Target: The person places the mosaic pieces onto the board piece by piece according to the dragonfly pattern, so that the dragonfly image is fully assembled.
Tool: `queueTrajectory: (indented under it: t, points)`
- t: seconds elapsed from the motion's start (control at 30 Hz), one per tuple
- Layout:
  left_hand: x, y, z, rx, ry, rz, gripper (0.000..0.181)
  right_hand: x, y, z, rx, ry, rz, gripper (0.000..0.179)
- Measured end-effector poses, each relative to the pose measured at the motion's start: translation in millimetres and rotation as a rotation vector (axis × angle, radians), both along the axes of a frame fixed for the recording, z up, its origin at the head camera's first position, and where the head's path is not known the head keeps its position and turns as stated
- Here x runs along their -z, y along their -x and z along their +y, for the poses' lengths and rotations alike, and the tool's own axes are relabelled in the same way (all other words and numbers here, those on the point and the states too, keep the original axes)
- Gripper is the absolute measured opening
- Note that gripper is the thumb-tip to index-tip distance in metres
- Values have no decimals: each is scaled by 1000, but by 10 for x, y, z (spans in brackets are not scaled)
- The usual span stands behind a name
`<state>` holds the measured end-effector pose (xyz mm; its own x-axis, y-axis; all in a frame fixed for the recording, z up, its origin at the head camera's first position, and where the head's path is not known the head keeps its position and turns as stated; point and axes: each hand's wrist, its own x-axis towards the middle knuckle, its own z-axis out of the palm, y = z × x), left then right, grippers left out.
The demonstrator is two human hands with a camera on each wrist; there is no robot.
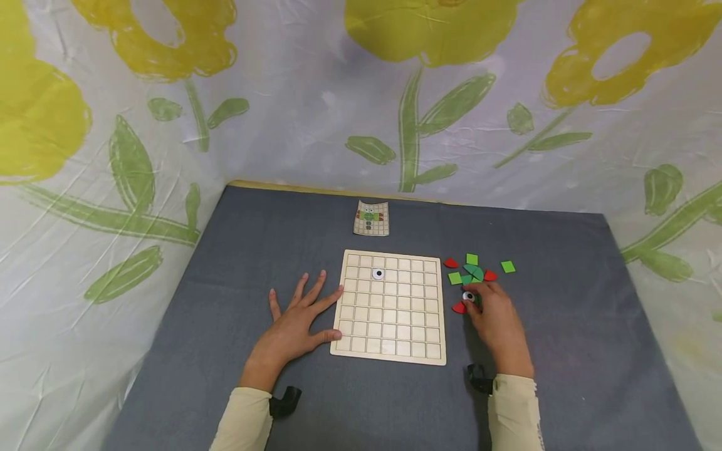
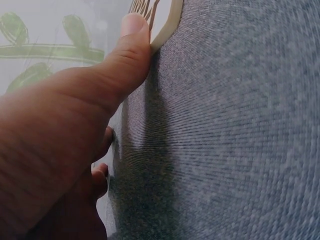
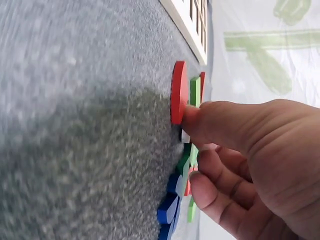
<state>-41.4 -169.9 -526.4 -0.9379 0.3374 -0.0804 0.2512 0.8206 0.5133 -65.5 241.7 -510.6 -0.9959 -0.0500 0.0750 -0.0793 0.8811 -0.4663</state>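
Observation:
A pale wooden grid board (image 1: 389, 307) lies flat, with one round white eye piece (image 1: 378, 274) in an upper square. My left hand (image 1: 293, 332) is spread wide; its thumb and index fingertip touch the board's left edge. In the left wrist view the thumb (image 2: 132, 37) rests on the board's edge. To the right of the board, my right hand (image 1: 496, 316) pinches a second eye piece (image 1: 468, 296) between thumb and index finger, low among the loose pieces. A red rounded piece (image 3: 179, 92) lies right by the thumb in the right wrist view.
Green squares (image 1: 471, 259), dark green rounded pieces (image 1: 474, 272) and red pieces (image 1: 450, 263) lie right of the board. Blue pieces (image 3: 169, 207) show in the right wrist view. A small pattern card (image 1: 371, 218) lies behind the board. A flowered cloth (image 1: 293, 125) hangs behind the grey table (image 1: 225, 250).

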Motion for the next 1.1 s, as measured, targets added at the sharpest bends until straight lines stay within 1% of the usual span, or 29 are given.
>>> queueTrajectory:
  t: [0.1,0.17,0.27,0.37,0.43,0.57,0.67,0.83,1.1]
  points:
    - [3,-1,2,-1,-9,-10,93,4,-3,-21,-22,26,1,32]
    - [8,4,6,0,-10,-21,92,2,-15,-38,-13,23,9,33]
    - [3,2,11,1,-5,-35,92,-4,-33,-70,47,4,18,33]
    - [3,-2,2,0,-6,-30,92,-9,-44,-115,126,-27,21,37]
    - [8,-3,-7,0,-6,-25,92,-9,-42,-134,168,-42,4,38]
    - [12,-1,-17,-1,-5,-28,92,-12,-17,-171,204,-61,-13,34]
    - [3,-4,-18,-2,-13,-36,92,-14,13,-202,197,-67,-17,32]
    - [-1,-8,-16,1,-11,-45,92,-15,39,-266,162,-34,0,33]
    - [-26,-9,-7,-7,-8,-47,93,-61,114,-464,26,44,63,33]
